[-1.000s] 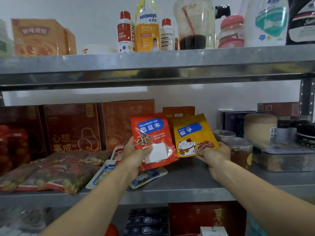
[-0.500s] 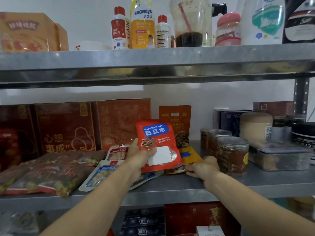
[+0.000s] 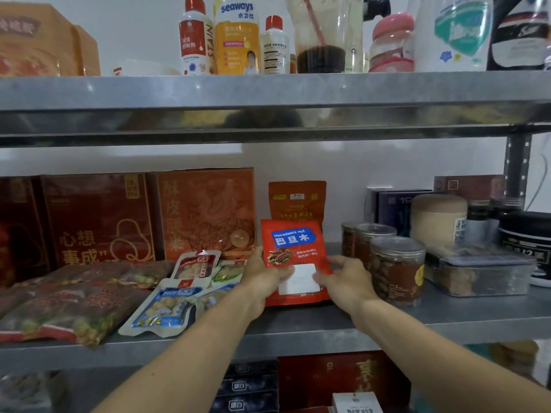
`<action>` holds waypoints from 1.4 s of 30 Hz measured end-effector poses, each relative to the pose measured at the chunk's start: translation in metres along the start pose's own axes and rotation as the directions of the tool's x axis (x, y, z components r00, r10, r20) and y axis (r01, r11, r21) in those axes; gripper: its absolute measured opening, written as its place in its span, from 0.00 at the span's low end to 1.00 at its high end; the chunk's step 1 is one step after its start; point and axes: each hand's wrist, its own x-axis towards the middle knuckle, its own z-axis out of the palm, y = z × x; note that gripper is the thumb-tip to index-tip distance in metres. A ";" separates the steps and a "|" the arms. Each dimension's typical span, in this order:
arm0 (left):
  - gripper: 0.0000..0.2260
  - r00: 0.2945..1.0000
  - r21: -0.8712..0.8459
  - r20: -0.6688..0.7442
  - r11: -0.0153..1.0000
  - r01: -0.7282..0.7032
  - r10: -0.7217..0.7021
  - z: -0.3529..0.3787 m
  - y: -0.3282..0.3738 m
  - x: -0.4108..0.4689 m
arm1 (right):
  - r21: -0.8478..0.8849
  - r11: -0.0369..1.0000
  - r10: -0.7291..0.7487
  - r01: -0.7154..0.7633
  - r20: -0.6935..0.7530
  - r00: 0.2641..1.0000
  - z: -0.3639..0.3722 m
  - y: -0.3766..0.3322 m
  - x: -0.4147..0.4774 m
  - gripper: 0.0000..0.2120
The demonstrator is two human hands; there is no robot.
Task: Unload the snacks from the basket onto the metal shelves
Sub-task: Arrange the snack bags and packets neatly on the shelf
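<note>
— red pouch (image 3: 293,257), the one marked macadamia nut: where does it stand?
— upright on the middle metal shelf (image 3: 298,326), bottom edge down at the shelf surface, face toward the camera. a brown pouch (image 3: 296,201) stands just behind it, against the wall
— and to its sides?
— on the left lie flat snack packets: a peanut packet (image 3: 195,265) with a red label and, nearer the shelf's front edge, a blue nut packet (image 3: 167,308). on the right, just beside the pouch, stand clear jars (image 3: 396,269) with brown contents
— what is the left hand doing?
— the left hand (image 3: 265,277) grips the pouch's left edge, thumb curled over the front next to the white label, its other fingers hidden behind the pouch
— the right hand?
— the right hand (image 3: 346,281) is at the lower right of the pouch. its thumb tip lies on the white label and a finger reaches along the right edge; whether it pinches the pouch or only touches it, i cannot tell
— anything else around?
— tall red boxes (image 3: 205,213) line the back of the shelf on the left. the upper shelf (image 3: 268,90) carries bottles, among them a yellow seaways bottle (image 3: 237,40), and a cup (image 3: 322,34) holding dark liquid
</note>
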 end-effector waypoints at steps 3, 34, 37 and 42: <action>0.22 1.000 0.132 -0.009 0.991 -0.010 0.011 0.005 -0.003 0.004 | -0.032 0.999 0.002 -0.002 -0.009 1.000 -0.003 0.001 0.004 0.17; 0.14 0.952 0.945 0.249 0.263 -0.197 -0.180 -0.084 0.017 -0.015 | -0.691 0.364 -0.285 0.625 0.556 0.781 0.069 -0.030 -0.038 0.19; 0.15 0.937 0.964 0.234 0.185 -0.190 -0.259 -0.086 0.023 -0.017 | -0.715 0.275 -0.254 0.643 0.591 0.766 0.074 -0.033 -0.043 0.21; 0.17 0.928 0.974 0.216 0.128 -0.185 -0.302 -0.091 0.028 -0.018 | -0.735 0.081 -0.207 0.674 0.649 0.732 0.076 -0.041 -0.045 0.14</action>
